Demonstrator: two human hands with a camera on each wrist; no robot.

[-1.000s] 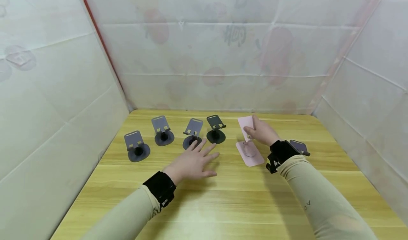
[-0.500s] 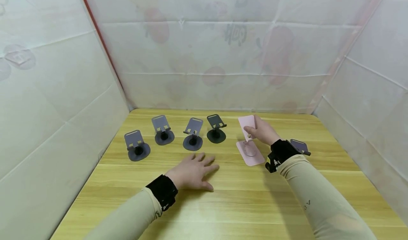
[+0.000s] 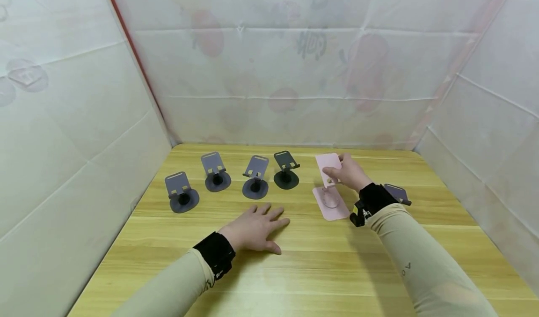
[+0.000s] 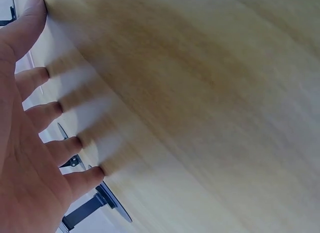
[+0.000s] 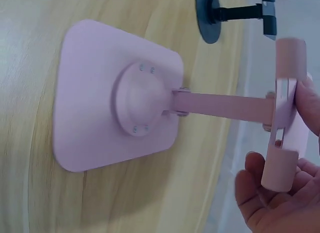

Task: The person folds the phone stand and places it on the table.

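A pink phone stand (image 3: 330, 186) stands on the wooden table (image 3: 294, 270), right of centre. My right hand (image 3: 346, 173) pinches its upright cradle plate (image 5: 285, 143), thumb on the front and fingers behind. The stand's square pink base (image 5: 115, 98) lies flat on the wood, with the arm rising from its round hub. My left hand (image 3: 257, 224) rests flat on the table with fingers spread (image 4: 45, 108), holding nothing, a little in front of the row of dark stands.
Several dark phone stands form a row at the back left: grey ones (image 3: 182, 194) (image 3: 216, 173) (image 3: 255, 180) and a black one (image 3: 286, 170). Another grey stand (image 3: 396, 194) peeks out behind my right wrist. White sheeting walls enclose the table on three sides.
My left hand has drawn back toward me from the grey stand it was near and settled flat on the wood. My right hand keeps its hold on the pink stand's plate.
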